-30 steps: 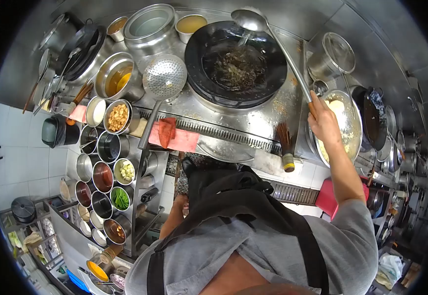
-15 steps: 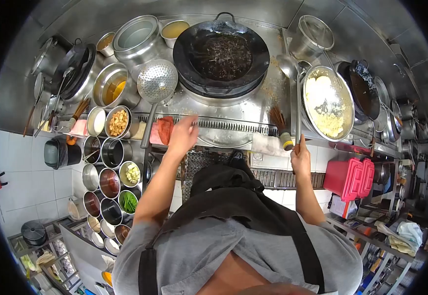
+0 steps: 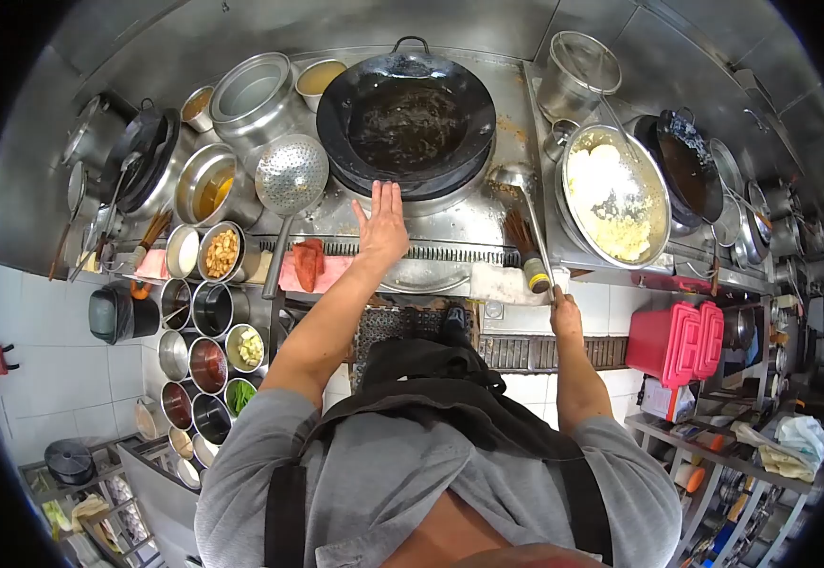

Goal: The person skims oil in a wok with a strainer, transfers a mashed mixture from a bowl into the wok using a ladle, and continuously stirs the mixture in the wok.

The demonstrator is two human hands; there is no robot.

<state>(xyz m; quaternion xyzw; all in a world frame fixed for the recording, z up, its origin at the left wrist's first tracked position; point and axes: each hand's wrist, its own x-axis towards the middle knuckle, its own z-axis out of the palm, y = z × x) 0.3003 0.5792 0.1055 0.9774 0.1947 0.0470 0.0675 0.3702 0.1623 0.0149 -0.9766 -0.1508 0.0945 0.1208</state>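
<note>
A black wok (image 3: 478, 99) with dark liquid in its bottom sits on the burner. My left hand (image 3: 385, 227) reaches to the wok's near edge, fingers stretched out and holding nothing; whether the fingertips touch the rim I cannot tell. In my right hand (image 3: 565, 314) is the end of a long-handled ladle (image 3: 533, 213), its bowl over the stove top just right of the wok. A bamboo brush (image 3: 525, 251) lies close beside the ladle's handle. Left of the wok, a perforated skimmer (image 3: 292, 175) rests with its handle toward me.
A large bowl of pale yellow-white food (image 3: 617, 232) stands at the right. Pink cloth (image 3: 336, 270) and a red cloth (image 3: 307, 265) lie along the front edge. Several metal pots, including one of diced food (image 3: 221, 254), fill the left side. Red bins (image 3: 658, 346) stand low right.
My left hand has moved forward and right, from the front ledge to the wok's near edge. The ladle has swung left from beside the large bowl toward the wok.
</note>
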